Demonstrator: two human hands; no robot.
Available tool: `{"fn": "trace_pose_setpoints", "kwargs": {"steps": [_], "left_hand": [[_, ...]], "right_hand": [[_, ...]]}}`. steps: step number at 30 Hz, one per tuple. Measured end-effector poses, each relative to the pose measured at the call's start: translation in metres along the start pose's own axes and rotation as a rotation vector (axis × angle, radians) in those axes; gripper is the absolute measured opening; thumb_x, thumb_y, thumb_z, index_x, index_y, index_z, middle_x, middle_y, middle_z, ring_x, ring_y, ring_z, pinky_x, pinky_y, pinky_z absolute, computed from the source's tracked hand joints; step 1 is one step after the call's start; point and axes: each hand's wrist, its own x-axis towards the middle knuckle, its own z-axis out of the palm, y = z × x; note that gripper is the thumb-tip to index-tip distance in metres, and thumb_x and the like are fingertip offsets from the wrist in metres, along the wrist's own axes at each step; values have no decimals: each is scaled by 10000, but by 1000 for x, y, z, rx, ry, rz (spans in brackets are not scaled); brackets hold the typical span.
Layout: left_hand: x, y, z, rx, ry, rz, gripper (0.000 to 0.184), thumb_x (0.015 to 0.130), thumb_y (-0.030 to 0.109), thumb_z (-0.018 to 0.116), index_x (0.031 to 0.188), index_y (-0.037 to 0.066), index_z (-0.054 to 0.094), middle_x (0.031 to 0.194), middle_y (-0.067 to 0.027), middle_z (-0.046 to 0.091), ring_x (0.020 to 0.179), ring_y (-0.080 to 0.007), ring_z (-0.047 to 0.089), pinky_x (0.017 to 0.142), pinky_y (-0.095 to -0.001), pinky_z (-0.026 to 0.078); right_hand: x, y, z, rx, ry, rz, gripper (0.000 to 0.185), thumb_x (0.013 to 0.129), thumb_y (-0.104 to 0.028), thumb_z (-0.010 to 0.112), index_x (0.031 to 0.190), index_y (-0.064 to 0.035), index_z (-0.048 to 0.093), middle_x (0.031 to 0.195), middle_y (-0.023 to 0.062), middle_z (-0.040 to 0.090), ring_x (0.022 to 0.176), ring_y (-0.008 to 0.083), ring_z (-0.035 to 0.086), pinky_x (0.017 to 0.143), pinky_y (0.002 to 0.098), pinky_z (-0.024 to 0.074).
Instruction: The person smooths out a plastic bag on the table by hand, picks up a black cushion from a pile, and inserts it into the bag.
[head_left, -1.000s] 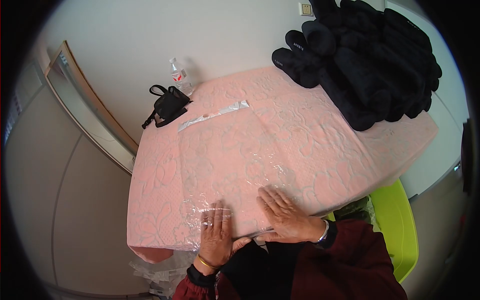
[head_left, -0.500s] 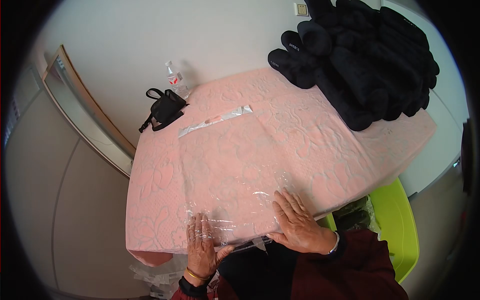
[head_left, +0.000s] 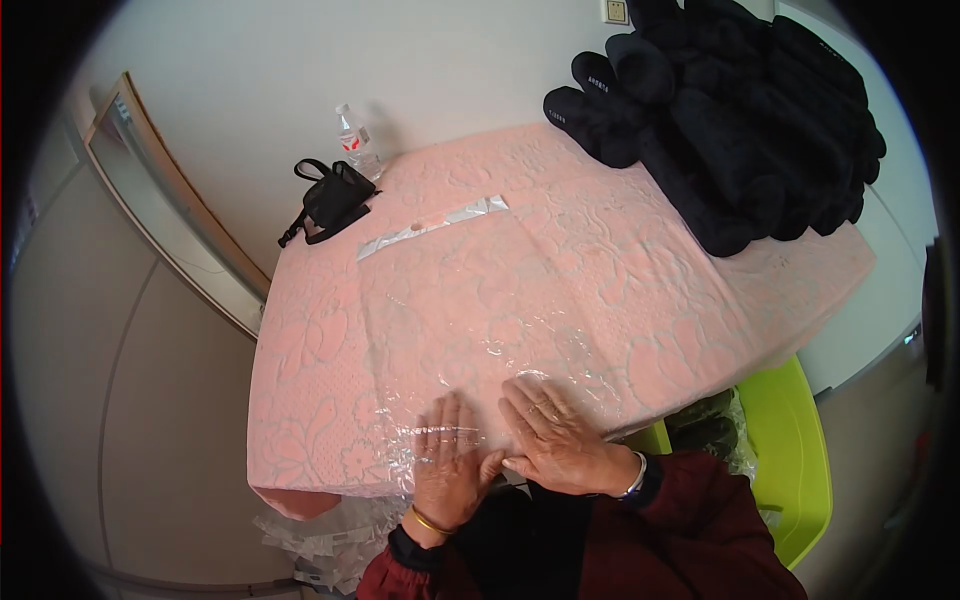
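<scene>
A clear plastic bag with a white strip along its far edge lies flat on the pink patterned cloth covering the table. My left hand rests on the bag's near part, palm down with fingers stretched out. Just to its right, my right hand also lies flat on the plastic, its fingers spread. The two thumbs are close together at the table's near edge. Neither hand grips anything.
Black plush pieces are piled at the back right. A black bag and a plastic bottle stand at the back left. A green bin is below the right edge; loose clear plastic hangs at lower left.
Over the last half second both hands have moved closer together on the plastic, after being farther apart. The view has shifted slightly.
</scene>
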Motion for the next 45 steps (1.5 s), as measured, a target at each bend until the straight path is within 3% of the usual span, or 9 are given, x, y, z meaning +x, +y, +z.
{"fn": "trace_pose_setpoints", "kwargs": {"steps": [12, 20, 23, 27, 32, 35, 37, 41, 45], "left_hand": [[-22, -37, -6, 197, 91, -111, 941, 902, 602, 628, 1470, -94, 345, 1506, -339, 372, 1394, -519, 361, 1152, -589, 297], [-16, -38, -24, -7, 96, 11, 693, 867, 425, 752, 1354, -8, 518, 1406, -257, 512, 1315, -458, 484, 1094, -537, 402], [-16, -37, -27, -17, 113, 108, 594, 810, 312, 830, 1252, -15, 605, 1288, -214, 610, 1241, -396, 573, 1041, -480, 473], [-36, -11, -46, -71, 83, 176, 415, 800, 197, 829, 1126, -2, 668, 1088, -160, 687, 1018, -341, 676, 881, -405, 562], [-24, 38, -60, -221, 201, 132, 315, 822, 127, 788, 1076, -27, 681, 988, -158, 675, 874, -332, 669, 739, -387, 553], [14, 47, -35, -167, 162, 101, 554, 863, 294, 770, 1271, -45, 610, 1221, -238, 627, 1109, -392, 624, 937, -451, 513], [23, 45, -16, 8, 11, 61, 851, 889, 519, 681, 1448, -76, 440, 1472, -299, 451, 1366, -444, 448, 1138, -530, 340], [1, 9, -12, 99, -113, -83, 1053, 873, 720, 533, 1499, -102, 331, 1575, -304, 319, 1478, -448, 294, 1205, -565, 191], [-26, -30, -33, 188, -112, -179, 1107, 844, 765, 525, 1475, -128, 350, 1563, -303, 340, 1472, -452, 306, 1204, -563, 203]], "right_hand": [[-22, 24, -8, -68, 47, 210, 894, 926, -482, 644, 1453, 169, 329, 1551, 338, 298, 1479, 461, 261, 1217, 535, 202], [-40, -7, -15, 148, 105, 104, 620, 891, -221, 729, 1354, 118, 494, 1450, 299, 434, 1396, 432, 402, 1136, 491, 373], [-63, -15, -17, 444, 38, -195, 449, 874, -142, 733, 1247, 65, 591, 1343, 250, 536, 1318, 408, 488, 1068, 451, 447], [-47, 15, -55, 393, 319, 83, 416, 840, -88, 743, 1221, 21, 617, 1305, 212, 567, 1267, 386, 534, 1047, 435, 458], [-23, 24, -37, 162, 231, 143, 489, 827, -143, 756, 1253, 43, 601, 1395, 240, 514, 1348, 383, 484, 1097, 469, 425], [-9, 9, -32, 43, 58, 14, 694, 845, -342, 746, 1348, 82, 522, 1514, 265, 399, 1452, 404, 349, 1183, 502, 308], [-10, 14, -25, 18, 2, 19, 779, 853, -426, 711, 1383, 95, 475, 1540, 268, 359, 1472, 406, 307, 1199, 511, 266], [-26, 38, -29, -66, -123, 83, 997, 876, -636, 602, 1471, 122, 344, 1593, 272, 279, 1511, 412, 223, 1232, 532, 173], [-48, 53, -41, -92, -142, 167, 1087, 887, -737, 508, 1504, 127, 277, 1594, 275, 277, 1510, 412, 226, 1237, 540, 146]]}}
